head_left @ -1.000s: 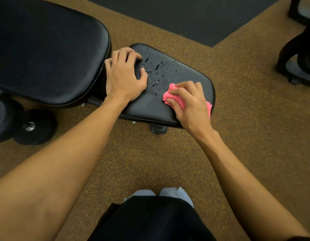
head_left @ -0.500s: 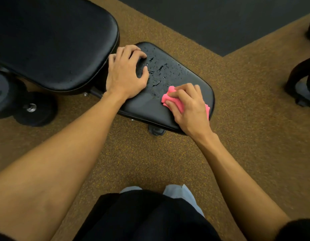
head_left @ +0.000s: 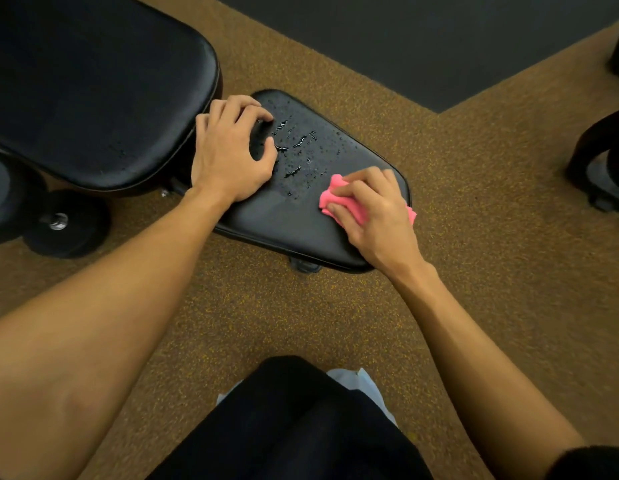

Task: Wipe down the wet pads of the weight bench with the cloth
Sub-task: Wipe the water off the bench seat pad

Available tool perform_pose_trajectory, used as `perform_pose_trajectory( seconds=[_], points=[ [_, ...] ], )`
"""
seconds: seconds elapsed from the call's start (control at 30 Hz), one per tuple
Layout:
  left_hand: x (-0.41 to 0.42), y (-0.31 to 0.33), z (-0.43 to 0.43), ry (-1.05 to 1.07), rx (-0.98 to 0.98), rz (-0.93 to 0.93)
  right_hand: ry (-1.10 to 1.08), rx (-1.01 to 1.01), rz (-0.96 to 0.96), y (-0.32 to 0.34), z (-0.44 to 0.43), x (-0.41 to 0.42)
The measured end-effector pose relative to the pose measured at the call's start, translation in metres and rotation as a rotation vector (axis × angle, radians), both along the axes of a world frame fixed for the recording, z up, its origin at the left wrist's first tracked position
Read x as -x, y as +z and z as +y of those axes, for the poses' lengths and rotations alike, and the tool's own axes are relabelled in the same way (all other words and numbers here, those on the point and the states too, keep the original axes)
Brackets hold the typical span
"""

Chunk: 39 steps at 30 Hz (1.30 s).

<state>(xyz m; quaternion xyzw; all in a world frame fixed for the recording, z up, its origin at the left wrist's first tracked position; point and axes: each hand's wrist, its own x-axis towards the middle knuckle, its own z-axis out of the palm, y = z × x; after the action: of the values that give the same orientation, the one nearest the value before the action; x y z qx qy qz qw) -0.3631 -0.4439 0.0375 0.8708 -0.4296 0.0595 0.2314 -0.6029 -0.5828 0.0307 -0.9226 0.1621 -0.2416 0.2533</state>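
The small black seat pad (head_left: pixel 294 216) of the weight bench lies in the middle, with water drops (head_left: pixel 297 147) across its far half. Its near half looks dull and free of drops. My right hand (head_left: pixel 374 216) grips a bunched pink cloth (head_left: pixel 339 199) and presses it on the pad's near right part. My left hand (head_left: pixel 232 150) rests on the pad's left edge, fingers curled with the tips on the surface, holding nothing. The large black back pad (head_left: pixel 93 88) sits to the left, with a few faint drops near its front edge.
Dumbbells (head_left: pixel 55 220) lie on the brown speckled floor (head_left: pixel 474 237) under the back pad at left. Dark equipment (head_left: pixel 602 161) stands at the right edge. A black mat (head_left: pixel 422 46) covers the floor beyond the bench. My black shorts (head_left: pixel 301 427) and shoes are below.
The view has shifted slightly. My right hand with the cloth has slid a little toward the pad's right side. My left hand stays on the pad's left edge.
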Motion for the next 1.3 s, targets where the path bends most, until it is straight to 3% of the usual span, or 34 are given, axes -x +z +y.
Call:
perform_pose_trajectory(
  seconds=[0.2, 0.4, 0.63, 0.83, 1.03, 1.23, 1.3],
  points=[
    [0.000, -0.001, 0.000, -0.004, 0.000, 0.005, -0.235, -0.027, -0.008, 0.001, -0.020, -0.017],
    [0.001, 0.000, 0.000, -0.008, 0.004, -0.007, 0.004, 0.065, -0.011, 0.001, -0.014, -0.010],
    [0.001, -0.001, 0.001, -0.014, 0.028, -0.007, -0.234, 0.027, -0.022, 0.001, -0.036, -0.021],
    [-0.001, -0.001, 0.001, -0.009, 0.025, -0.004, -0.019, 0.072, 0.002, 0.001, -0.034, -0.020],
    [0.001, -0.001, 0.000, -0.009, 0.021, -0.008, -0.214, 0.016, -0.011, 0.001, -0.048, -0.032],
    [0.001, 0.000, 0.001, -0.010, 0.016, -0.002, -0.002, 0.067, 0.025, 0.002, -0.042, -0.028],
    [0.000, -0.001, 0.001, -0.006, 0.017, -0.004, -0.029, 0.067, 0.021, 0.003, -0.045, -0.019]
  ],
)
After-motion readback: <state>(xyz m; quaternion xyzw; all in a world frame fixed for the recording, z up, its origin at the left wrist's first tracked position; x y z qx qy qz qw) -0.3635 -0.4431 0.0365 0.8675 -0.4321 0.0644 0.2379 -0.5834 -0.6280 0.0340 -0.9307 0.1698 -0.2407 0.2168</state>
